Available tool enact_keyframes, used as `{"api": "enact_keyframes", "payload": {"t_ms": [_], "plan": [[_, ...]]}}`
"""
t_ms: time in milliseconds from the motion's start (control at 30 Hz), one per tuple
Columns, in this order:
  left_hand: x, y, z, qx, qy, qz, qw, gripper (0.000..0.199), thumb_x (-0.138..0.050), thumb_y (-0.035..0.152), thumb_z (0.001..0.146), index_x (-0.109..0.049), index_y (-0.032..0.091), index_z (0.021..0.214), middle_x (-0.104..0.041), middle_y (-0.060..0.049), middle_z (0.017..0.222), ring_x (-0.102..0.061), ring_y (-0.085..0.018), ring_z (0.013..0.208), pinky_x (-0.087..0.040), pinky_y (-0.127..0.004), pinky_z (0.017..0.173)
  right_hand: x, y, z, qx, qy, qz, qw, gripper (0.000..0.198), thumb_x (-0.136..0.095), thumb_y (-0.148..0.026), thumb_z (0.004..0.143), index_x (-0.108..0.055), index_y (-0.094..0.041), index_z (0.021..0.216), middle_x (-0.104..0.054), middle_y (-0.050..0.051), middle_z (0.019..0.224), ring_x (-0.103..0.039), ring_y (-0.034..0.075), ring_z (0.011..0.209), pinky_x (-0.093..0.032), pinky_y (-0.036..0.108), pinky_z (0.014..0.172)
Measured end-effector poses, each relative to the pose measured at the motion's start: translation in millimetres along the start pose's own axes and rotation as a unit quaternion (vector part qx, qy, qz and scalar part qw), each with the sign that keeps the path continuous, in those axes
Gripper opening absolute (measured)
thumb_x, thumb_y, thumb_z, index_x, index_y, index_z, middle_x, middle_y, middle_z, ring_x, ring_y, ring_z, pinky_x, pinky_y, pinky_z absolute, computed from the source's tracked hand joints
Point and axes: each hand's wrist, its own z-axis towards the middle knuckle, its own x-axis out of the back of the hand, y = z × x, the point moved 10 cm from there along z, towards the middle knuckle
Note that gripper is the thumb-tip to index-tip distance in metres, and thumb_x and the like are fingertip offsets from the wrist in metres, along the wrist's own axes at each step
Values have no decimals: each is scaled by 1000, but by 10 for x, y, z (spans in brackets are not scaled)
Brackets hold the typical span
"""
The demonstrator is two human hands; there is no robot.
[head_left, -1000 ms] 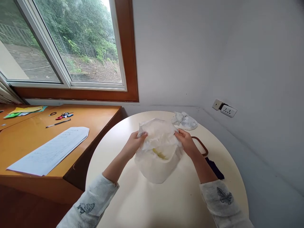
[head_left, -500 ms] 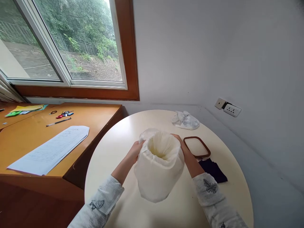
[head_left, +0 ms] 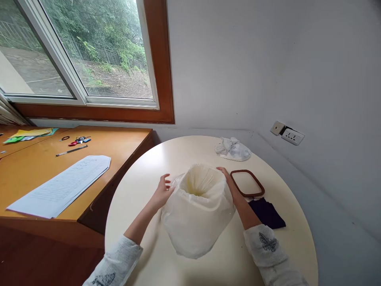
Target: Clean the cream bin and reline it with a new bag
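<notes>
A white plastic bin liner (head_left: 195, 222) covers a pale trash bin, with its edge folded out over the rim and its outer part hanging loosely around the sides. The bin's opening (head_left: 199, 183) faces up, and the bin itself is hidden beneath the liner. My left hand (head_left: 162, 193) is at the left of the rim, fingers spread, its thumb side close to the plastic. At the right side, my right hand (head_left: 229, 178) curves along the lined rim and holds the liner; its inner fingers are partly hidden. A brown rounded-square ring (head_left: 247, 195) lies just right of that hand.
The round cream table (head_left: 131, 206) carries a dark folded cloth (head_left: 267, 213) and a crumpled white plastic bag (head_left: 233, 149). Left stands a wooden desk (head_left: 125, 139) with papers (head_left: 65, 186), a pen (head_left: 71, 151) and keys (head_left: 79, 140). A wall socket (head_left: 293, 136) is at right.
My left hand has opened and moved left, off the bin's side. The liner's outer part has spread wider and hangs looser. My right hand stays at the right side.
</notes>
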Motion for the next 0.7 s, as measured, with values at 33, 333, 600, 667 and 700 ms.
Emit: {"api": "enact_keyframes", "payload": {"t_ms": [33, 333, 600, 667, 700], "plan": [[93, 88, -10, -42, 23, 8, 999, 78, -65, 41, 67, -25, 21, 130, -36, -18, 131, -45, -27, 116, -39, -42, 94, 72, 25, 22, -7, 22, 3, 1000, 52, -47, -47, 73, -49, -16, 115, -59, 12, 103, -58, 23, 96, -47, 37, 81], [-110, 941, -593, -272, -159, -74, 946, 109, -69, 59, 58, -4, 34, 141, -4, -6, 151, -2, -26, 138, -8, -43, 112, 366, -590, -391, 101, 9, 251, 963, 76, -51, -62, 74, -25, -26, 136, -31, 13, 141, -27, 24, 132, -28, 44, 104], [-550, 834, -713, -228, -196, -129, 945, 120, -80, 37, 55, 8, 39, 137, -9, -10, 148, -25, -32, 131, -37, -45, 99, -193, -769, -807, 92, -168, 275, 942, 127, -74, -59, 50, 14, -35, 139, -5, 9, 150, -17, 26, 135, -25, 45, 105], [-558, 822, -717, -233, -169, -125, 949, 113, -79, 36, 57, 1, 37, 137, -22, -11, 142, -36, -30, 124, -41, -43, 95, -224, -760, -812, 94, -166, 259, 947, 131, -73, -61, 48, 17, -33, 139, -4, 9, 150, -18, 27, 135, -26, 44, 105], [-557, 819, -717, -237, -156, -119, 951, 107, -79, 35, 58, -6, 35, 136, -28, -11, 138, -41, -29, 120, -42, -41, 94, -234, -756, -810, 96, -164, 248, 950, 132, -73, -62, 47, 18, -32, 139, -4, 10, 150, -18, 27, 135, -27, 44, 105]]}}
